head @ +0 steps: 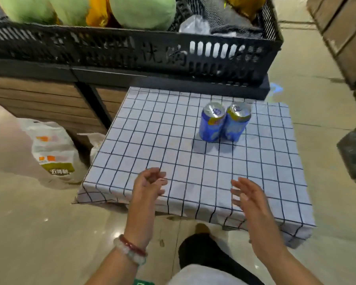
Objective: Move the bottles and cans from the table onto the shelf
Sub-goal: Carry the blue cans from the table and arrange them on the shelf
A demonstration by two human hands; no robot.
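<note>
Two cans (224, 122) are seen upright and touching at the desk's (152, 140) far side. Both hands, left (150, 186) and right (248, 197), are held open and empty near the front edge. One can is best taken around its side by each hand, so neither is tipped.

Two blue cans (224, 122) with silver tops and yellow marks. White table (173, 161) cloth, dark blue grid. Black slotted crate (132, 50). Pale green round produce (142, 11). Red and white bracelets (130, 249).
</note>
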